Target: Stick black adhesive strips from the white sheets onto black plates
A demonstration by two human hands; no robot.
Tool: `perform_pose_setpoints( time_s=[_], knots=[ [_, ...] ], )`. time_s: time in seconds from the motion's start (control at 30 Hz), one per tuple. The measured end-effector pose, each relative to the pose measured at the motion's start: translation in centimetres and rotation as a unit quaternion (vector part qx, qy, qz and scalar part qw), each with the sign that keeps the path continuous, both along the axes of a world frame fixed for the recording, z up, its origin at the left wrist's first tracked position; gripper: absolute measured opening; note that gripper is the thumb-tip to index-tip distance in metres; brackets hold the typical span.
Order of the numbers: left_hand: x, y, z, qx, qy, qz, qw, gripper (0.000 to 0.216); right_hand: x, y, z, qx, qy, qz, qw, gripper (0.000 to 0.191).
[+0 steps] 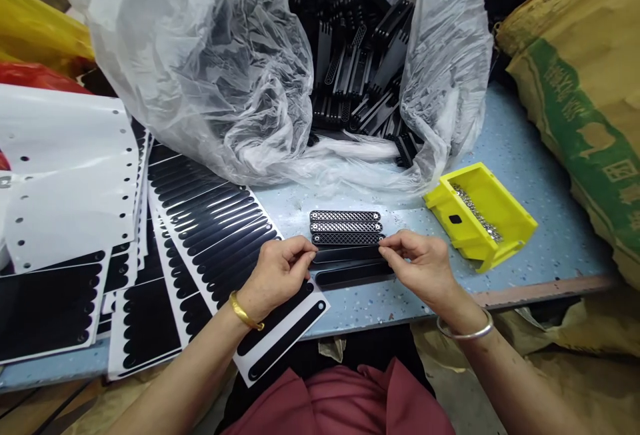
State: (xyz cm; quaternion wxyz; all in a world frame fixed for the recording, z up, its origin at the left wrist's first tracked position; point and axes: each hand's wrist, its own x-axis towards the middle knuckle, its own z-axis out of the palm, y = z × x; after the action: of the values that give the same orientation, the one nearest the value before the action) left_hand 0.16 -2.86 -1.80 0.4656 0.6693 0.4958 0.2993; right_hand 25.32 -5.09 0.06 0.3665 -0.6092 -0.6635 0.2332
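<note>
My left hand [281,272] and my right hand [424,269] pinch the two ends of a thin black strip [347,254], stretched level between them. Just beyond it, three black bars [346,227] with a crosshatched face lie side by side. The strip is right at the nearest of these; whether it touches is hard to see. A plain black bar [353,276] lies slightly slanted on my side of the strip. Under my left forearm is a white backing sheet [316,307] carrying rows of similar black strips.
A clear plastic bag [210,75] at the back spills open around a heap of black bars [350,55]. To the right, a yellow bin [505,208] holds small metal pieces [475,211]. More strip sheets [70,181] are stacked left. A tan printed sack [575,81] borders the blue speckled table [530,155].
</note>
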Motion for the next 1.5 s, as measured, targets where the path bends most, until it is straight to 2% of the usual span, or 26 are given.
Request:
perform_pose_setpoints(
  time_s=[0.33,0.57,0.83,1.13,1.27,1.5],
  knots=[
    [0.02,0.12,0.25,0.008,0.004,-0.002,1.0,0.016,-0.06,-0.11,-0.03,0.086,-0.078,0.04,0.992,0.012],
    [0.12,0.04,0.26,-0.001,0.002,-0.001,1.0,0.015,-0.08,-0.38,0.04,0.104,-0.124,0.07,0.984,0.015],
    [0.04,0.08,0.31,0.0,0.013,0.0,1.0,0.015,-0.1,-0.62,-0.15,0.084,-0.202,0.116,0.969,0.019],
    [0.09,0.07,0.17,0.006,0.014,0.003,1.0,0.014,0.02,-0.42,-0.02,0.097,-0.21,0.142,0.962,0.022],
    [0.08,0.03,0.08,0.009,0.02,0.002,1.0,0.015,0.01,-0.43,0.14,0.078,-0.216,0.142,0.963,0.025],
    [0.2,-0.01,0.66,0.098,0.079,0.002,0.992,0.017,-0.36,-0.42,0.59,0.074,-0.243,0.153,0.955,0.029]
  ],
)
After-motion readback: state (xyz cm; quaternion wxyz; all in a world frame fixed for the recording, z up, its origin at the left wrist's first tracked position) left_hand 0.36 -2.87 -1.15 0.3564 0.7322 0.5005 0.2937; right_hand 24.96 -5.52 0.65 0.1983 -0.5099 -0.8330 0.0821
